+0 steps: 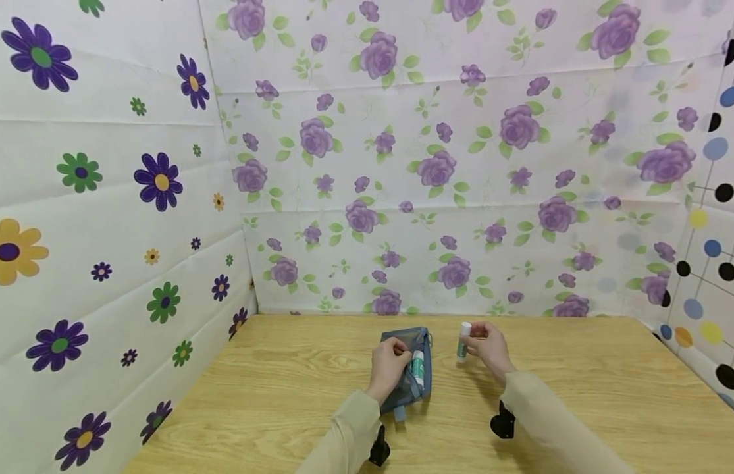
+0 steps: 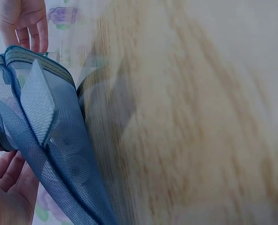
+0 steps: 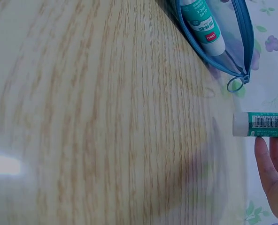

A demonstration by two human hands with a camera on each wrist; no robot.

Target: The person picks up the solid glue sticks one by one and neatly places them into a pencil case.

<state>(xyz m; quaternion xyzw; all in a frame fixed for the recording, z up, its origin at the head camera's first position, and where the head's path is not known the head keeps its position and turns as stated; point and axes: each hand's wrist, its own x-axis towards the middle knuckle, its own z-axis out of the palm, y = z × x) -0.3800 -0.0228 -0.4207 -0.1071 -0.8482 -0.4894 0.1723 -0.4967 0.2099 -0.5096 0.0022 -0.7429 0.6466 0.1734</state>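
Observation:
A blue mesh zip pouch stands open on the table, tilted. My left hand grips its left edge; in the left wrist view the fingers lie behind the mesh. Inside the pouch is a green-and-white glue stick, its label showing in the right wrist view. To the right of the pouch, my right hand holds a second glue stick between thumb and fingers. That stick is upright in the head view, white cap up, and a barcode shows on its side.
The wooden table reaches back to a flower-print cloth wall, with more printed cloth at both sides. A small ring hangs at the pouch's zip end. A black wrist mount sits under the right sleeve.

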